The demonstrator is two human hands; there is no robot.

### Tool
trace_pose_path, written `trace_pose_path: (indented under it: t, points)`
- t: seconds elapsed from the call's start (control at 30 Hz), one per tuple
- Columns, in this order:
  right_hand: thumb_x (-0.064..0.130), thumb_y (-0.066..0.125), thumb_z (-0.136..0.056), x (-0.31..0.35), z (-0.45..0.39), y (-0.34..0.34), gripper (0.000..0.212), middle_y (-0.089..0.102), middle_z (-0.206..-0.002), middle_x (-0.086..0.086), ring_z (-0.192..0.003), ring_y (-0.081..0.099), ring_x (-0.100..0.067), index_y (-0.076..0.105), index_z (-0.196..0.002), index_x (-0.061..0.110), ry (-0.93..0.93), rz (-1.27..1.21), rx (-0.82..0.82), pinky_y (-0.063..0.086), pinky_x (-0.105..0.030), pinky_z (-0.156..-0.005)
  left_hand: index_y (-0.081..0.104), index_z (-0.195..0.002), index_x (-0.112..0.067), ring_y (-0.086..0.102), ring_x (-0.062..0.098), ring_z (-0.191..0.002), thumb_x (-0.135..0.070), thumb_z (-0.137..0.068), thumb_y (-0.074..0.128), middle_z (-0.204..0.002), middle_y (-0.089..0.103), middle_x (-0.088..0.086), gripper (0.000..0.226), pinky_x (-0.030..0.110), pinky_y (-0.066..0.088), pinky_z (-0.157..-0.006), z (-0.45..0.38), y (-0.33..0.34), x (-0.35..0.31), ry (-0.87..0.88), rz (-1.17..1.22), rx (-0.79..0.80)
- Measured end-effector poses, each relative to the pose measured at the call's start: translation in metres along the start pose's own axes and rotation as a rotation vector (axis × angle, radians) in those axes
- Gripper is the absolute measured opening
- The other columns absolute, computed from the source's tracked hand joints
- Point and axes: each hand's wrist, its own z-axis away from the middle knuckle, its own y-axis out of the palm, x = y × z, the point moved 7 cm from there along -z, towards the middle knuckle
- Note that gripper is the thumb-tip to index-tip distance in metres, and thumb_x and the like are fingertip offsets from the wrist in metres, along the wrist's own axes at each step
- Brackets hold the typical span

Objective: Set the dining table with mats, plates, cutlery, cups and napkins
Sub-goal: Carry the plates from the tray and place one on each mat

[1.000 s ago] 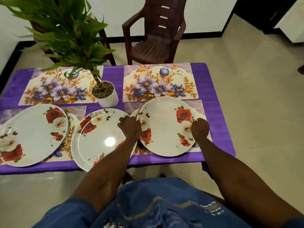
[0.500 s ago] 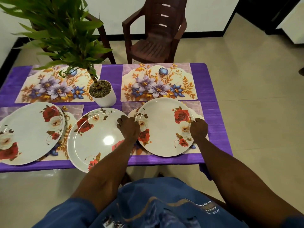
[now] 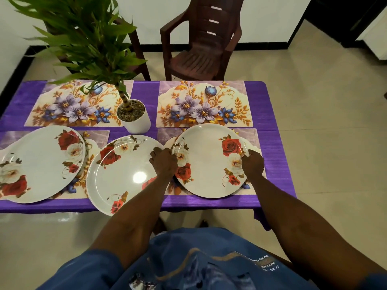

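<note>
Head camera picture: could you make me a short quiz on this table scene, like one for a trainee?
1. True or false: both hands hold the right plate by its opposite edges.
2. How many plates are on the table?
3. Multiple choice: the middle plate lies A) centred on a far mat, B) between the two near mats, jutting past the table's near edge, C) on the chair.

Key
1. True: the left hand grips the left edge, the right hand the right edge.
2. Three, counting the left plate.
3. B. The far right mat and the far left mat carry no plates; the potted plant stands between them.
</note>
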Motion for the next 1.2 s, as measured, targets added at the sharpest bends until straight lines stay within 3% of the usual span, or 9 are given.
trace_pose_path:
  t: [0.23,0.43,0.57,0.7,0.83,0.97,1.13,1.2]
  points:
    - [0.023,0.056,-0.096,0.002,0.002,-0.001,0.033,0.066,-0.122,-0.014,-0.112,0.062,-0.036,0.064,-0.125,0.007,-0.005,0.043,0.014,0.052,-0.046,-0.094,0.067,-0.107,-0.009,0.048,0.034,-0.115,-0.031,-0.093,0.059,-0.118,0.055,0.016,0.028,0.045,0.042,-0.102,0.001,-0.001,0.003,0.017,0.036,0.011]
    - [0.022,0.054,-0.098,0.003,0.001,-0.001,0.032,0.067,-0.119,-0.017,-0.110,0.062,-0.035,0.065,-0.121,0.004,-0.037,0.052,0.018,0.050,-0.041,-0.091,0.066,-0.114,-0.010,0.049,0.033,-0.116,-0.034,-0.094,0.059,-0.121,0.056,0.017,0.032,0.045,0.042,-0.102,0.003,0.001,0.004,0.026,0.039,0.014]
    - [0.023,0.055,-0.097,0.013,0.015,-0.005,0.043,0.048,-0.137,-0.020,-0.127,0.047,-0.037,0.050,-0.136,0.005,-0.029,0.188,-0.046,0.043,-0.045,-0.101,0.055,-0.131,-0.015,0.047,0.034,-0.119,-0.042,-0.095,0.054,-0.126,0.054,0.017,0.045,0.048,0.039,-0.103,0.006,-0.002,0.007,0.075,0.069,-0.014]
    - [0.016,0.060,-0.090,0.055,0.045,0.014,0.048,0.047,-0.137,-0.023,-0.125,0.045,-0.039,0.046,-0.135,0.002,-0.353,0.349,-0.157,0.039,-0.049,-0.104,0.052,-0.131,-0.013,0.048,0.033,-0.118,-0.043,-0.096,0.052,-0.128,0.056,0.015,0.046,0.048,0.041,-0.101,0.013,-0.010,0.014,0.101,0.141,-0.120]
    - [0.015,0.062,-0.089,0.103,0.092,0.062,0.047,0.051,-0.133,-0.025,-0.122,0.047,-0.041,0.050,-0.132,0.000,-0.652,0.342,-0.047,0.040,-0.051,-0.102,0.057,-0.121,-0.009,0.052,0.029,-0.114,-0.033,-0.097,0.055,-0.122,0.060,0.013,0.034,0.043,0.043,-0.099,0.028,-0.024,0.032,0.107,0.221,-0.236]
    - [0.018,0.067,-0.085,0.138,0.140,0.106,0.050,0.054,-0.131,-0.023,-0.116,0.051,-0.039,0.054,-0.129,0.001,-0.769,0.347,0.136,0.044,-0.047,-0.096,0.061,-0.113,-0.008,0.055,0.028,-0.106,-0.029,-0.096,0.055,-0.112,0.063,0.012,0.028,0.041,0.044,-0.094,0.036,-0.041,0.067,0.098,0.200,-0.324]
    - [0.012,0.054,-0.090,0.164,0.179,0.141,0.037,0.056,-0.128,-0.023,-0.116,0.053,-0.041,0.056,-0.126,0.002,-0.848,0.394,0.174,0.044,-0.047,-0.096,0.061,-0.114,-0.010,0.055,0.028,-0.109,-0.029,-0.096,0.057,-0.115,0.064,0.010,0.026,0.042,0.040,-0.100,0.037,-0.068,0.123,0.003,0.195,-0.407]
    - [0.016,0.048,-0.096,0.170,0.186,0.150,0.036,0.055,-0.131,-0.020,-0.119,0.052,-0.039,0.055,-0.128,0.004,-0.793,0.396,0.201,0.043,-0.046,-0.099,0.060,-0.116,-0.011,0.055,0.029,-0.112,-0.030,-0.096,0.058,-0.118,0.063,0.011,0.028,0.042,0.039,-0.102,0.032,-0.077,0.145,-0.051,0.177,-0.408]
